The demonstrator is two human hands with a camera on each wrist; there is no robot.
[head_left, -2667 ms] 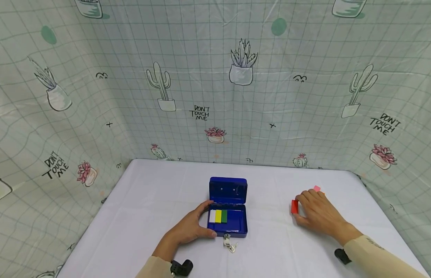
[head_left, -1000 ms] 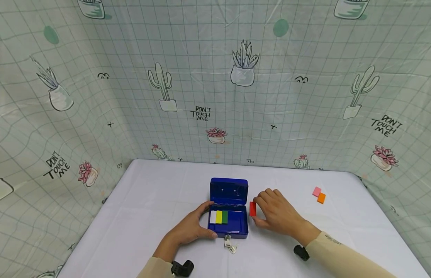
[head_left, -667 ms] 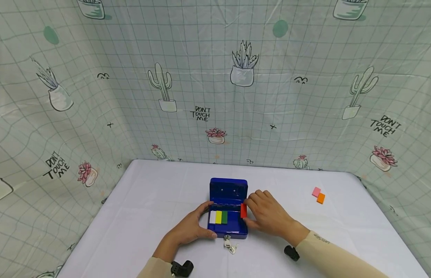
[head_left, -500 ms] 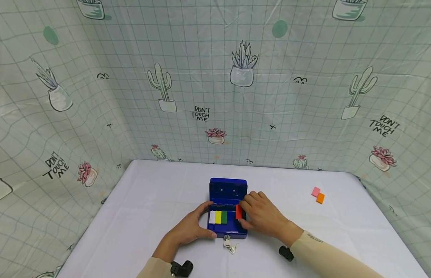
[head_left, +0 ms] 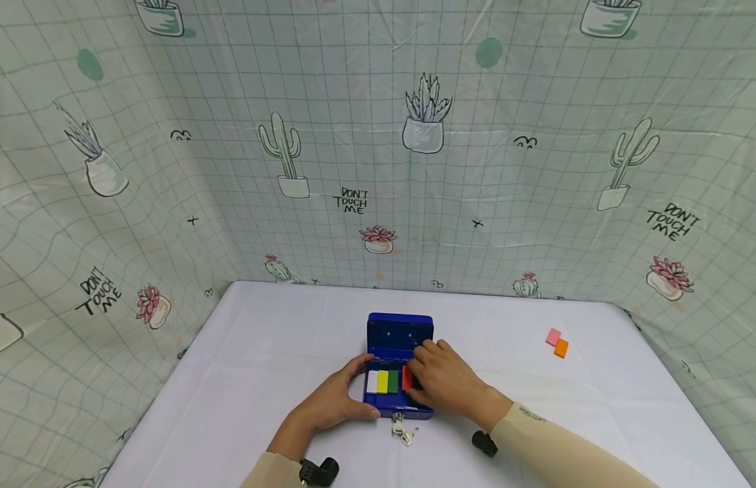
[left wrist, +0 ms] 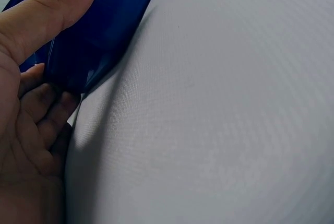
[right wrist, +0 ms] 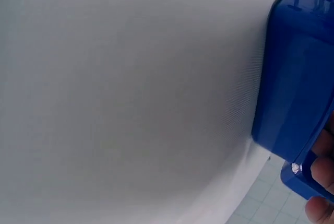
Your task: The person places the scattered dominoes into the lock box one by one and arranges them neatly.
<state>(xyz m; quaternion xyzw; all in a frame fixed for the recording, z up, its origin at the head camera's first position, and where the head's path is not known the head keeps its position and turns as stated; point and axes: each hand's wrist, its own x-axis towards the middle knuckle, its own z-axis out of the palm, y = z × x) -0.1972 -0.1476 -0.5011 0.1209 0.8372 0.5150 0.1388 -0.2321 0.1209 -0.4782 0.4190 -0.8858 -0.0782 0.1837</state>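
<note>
A blue metal cash box [head_left: 408, 412] stands on the white table with its lid [head_left: 400, 332] raised. My left hand [head_left: 332, 403] holds its left side, thumb at the front and fingers towards the back. In the left wrist view the thumb lies along the blue wall [left wrist: 94, 41]. Inside, a white block [head_left: 372, 381], a yellow block [head_left: 383, 381] and a green block [head_left: 393, 381] sit side by side at the left. My right hand [head_left: 448, 379] reaches over the right rim and pinches a red block [head_left: 406, 378], a small gap right of the green one.
Keys [head_left: 406, 434] hang from the lock at the box's front. A pink block [head_left: 553, 337] and an orange block [head_left: 561, 348] lie together at the table's back right. A printed cloth [head_left: 378, 163] rises behind the table.
My right hand has carried the red block left from near the pink and orange blocks, over the rim and into the box towards the green block. My left hand has stayed on the box.
</note>
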